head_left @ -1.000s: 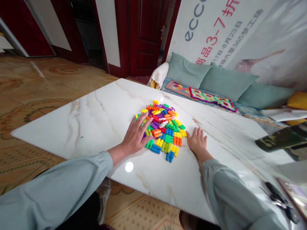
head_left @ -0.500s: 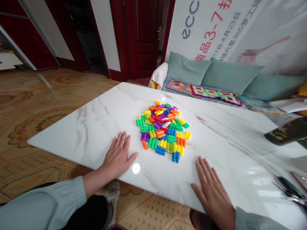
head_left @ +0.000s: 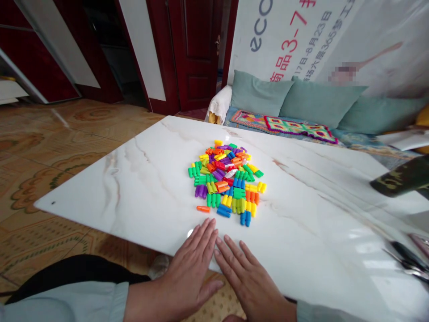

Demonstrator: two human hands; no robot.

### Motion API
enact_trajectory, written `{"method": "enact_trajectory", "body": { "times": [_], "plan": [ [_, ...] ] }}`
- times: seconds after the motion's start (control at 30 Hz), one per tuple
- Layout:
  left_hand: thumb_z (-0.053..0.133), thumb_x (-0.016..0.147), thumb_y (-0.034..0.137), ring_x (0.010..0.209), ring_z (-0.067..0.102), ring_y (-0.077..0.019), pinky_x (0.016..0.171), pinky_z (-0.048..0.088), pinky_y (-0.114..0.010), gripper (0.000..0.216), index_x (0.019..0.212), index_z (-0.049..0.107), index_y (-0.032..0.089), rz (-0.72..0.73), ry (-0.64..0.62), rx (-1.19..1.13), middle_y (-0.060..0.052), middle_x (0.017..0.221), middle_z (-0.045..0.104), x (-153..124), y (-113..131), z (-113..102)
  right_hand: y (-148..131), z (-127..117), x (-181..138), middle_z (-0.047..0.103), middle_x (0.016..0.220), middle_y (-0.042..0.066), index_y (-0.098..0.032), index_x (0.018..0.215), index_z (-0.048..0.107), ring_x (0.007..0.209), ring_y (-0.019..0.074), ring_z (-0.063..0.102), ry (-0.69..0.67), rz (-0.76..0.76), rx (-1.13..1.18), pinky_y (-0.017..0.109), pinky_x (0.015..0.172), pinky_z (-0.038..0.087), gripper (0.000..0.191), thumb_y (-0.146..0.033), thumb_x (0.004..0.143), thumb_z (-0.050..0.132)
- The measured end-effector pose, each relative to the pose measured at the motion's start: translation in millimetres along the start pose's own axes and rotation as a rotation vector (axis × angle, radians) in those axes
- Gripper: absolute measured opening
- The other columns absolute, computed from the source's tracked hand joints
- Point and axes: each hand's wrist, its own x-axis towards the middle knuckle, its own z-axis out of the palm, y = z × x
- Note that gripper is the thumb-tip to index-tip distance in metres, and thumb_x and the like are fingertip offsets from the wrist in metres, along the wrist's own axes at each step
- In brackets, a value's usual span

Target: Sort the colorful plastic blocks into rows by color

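Observation:
My left hand [head_left: 191, 264] lies flat at the front edge of the white table [head_left: 150, 179], fingers stretched out and holding nothing. Beside it my right hand [head_left: 250, 279] also rests with straight fingers, its fingertips close to those of the left. Just beyond both hands spreads a pile of colourful plastic building pieces [head_left: 239, 193], shaped like short joined tubes in green, yellow, orange, blue, purple and red. A lone orange piece [head_left: 203, 209] lies at the near left of the pile, nearest my left fingertips. Neither hand touches the pile.
At the right edge stands a dark cylindrical object [head_left: 398, 179]; nearer lie dark and metallic items [head_left: 407, 259], partly cut off. Behind the table is a sofa with green cushions [head_left: 318, 100]. A dark red door [head_left: 194, 53] is at the back, patterned floor tiles [head_left: 67, 134] at left.
Both hands have slid inward and nearer to me, coming together at the table's front edge. The lone orange piece has turned to lie sideways. The view has shifted slightly.

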Motion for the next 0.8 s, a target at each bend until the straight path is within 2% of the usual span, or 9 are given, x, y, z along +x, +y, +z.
{"method": "enact_trajectory", "body": {
  "times": [0.13,0.3,0.43,0.53,0.63,0.73,0.8],
  "plan": [
    [0.05,0.087,0.064,0.147,0.017,-0.037,0.114,0.033,-0.053,0.101,0.155,-0.003,0.011,0.075,-0.022,-0.05,-0.021,0.16,0.012,7,0,-2,3,-6,3,0.011,0.159,0.016,-0.009,0.155,0.006,0.148,0.0309,0.014,-0.039,-0.024,0.03,0.047,0.119,0.019,0.103,-0.079,0.084,0.035],
    [0.046,0.092,0.058,0.147,0.021,-0.0295,0.118,0.029,-0.046,0.08,0.156,0.012,0.024,0.17,-0.151,-0.017,-0.009,0.161,0.017,5,-26,-23,12,-16,-23,0.018,0.159,0.011,-0.012,0.156,0.011,0.147,0.0267,0.021,-0.012,0.018,-0.014,0.041,0.12,0.02,0.099,-0.076,0.085,0.037],
    [0.047,0.094,0.052,0.145,0.029,-0.0275,0.116,0.031,-0.045,0.067,0.153,0.021,0.033,0.114,-0.141,0.077,-0.002,0.16,0.022,-14,-47,-35,29,-19,-62,0.025,0.157,0.012,-0.011,0.156,0.013,0.144,0.0278,0.029,0.069,0.177,-0.086,0.041,0.118,0.024,0.102,-0.077,0.083,0.04],
    [0.048,0.092,0.056,0.144,0.03,-0.0282,0.116,0.032,-0.044,0.071,0.153,0.023,0.031,-0.013,-0.118,0.118,-0.003,0.16,0.022,-19,-70,-34,65,-17,-83,0.026,0.158,0.009,-0.017,0.156,0.011,0.144,0.0291,0.029,0.086,0.378,-0.157,0.049,0.117,0.026,0.089,-0.066,0.089,0.042],
    [0.042,0.091,0.06,0.146,0.024,-0.0289,0.118,0.026,-0.046,0.077,0.154,0.022,0.02,-0.225,-0.107,0.152,-0.008,0.161,0.02,6,-106,-26,120,-14,-75,0.022,0.159,0.007,-0.02,0.156,0.01,0.147,0.0288,0.022,0.086,0.666,-0.226,0.055,0.114,0.027,0.078,-0.061,0.094,0.032],
    [0.032,0.096,0.051,0.148,0.018,-0.0279,0.12,0.021,-0.046,0.07,0.152,0.026,0.011,-0.474,-0.146,0.164,-0.012,0.161,0.017,60,-145,-14,172,-15,-35,0.017,0.161,0.007,-0.015,0.155,0.018,0.148,0.0281,0.015,0.021,0.852,-0.243,0.056,0.117,0.021,0.073,-0.06,0.097,0.023],
    [0.029,0.097,0.045,0.148,0.016,-0.0271,0.12,0.018,-0.046,0.066,0.151,0.027,0.008,-0.583,-0.158,0.153,-0.013,0.16,0.018,101,-164,-9,197,-18,-1,0.017,0.161,0.008,-0.012,0.154,0.023,0.148,0.0277,0.015,-0.009,0.942,-0.249,0.054,0.117,0.021,0.07,-0.055,0.098,0.022]
  ]
}}
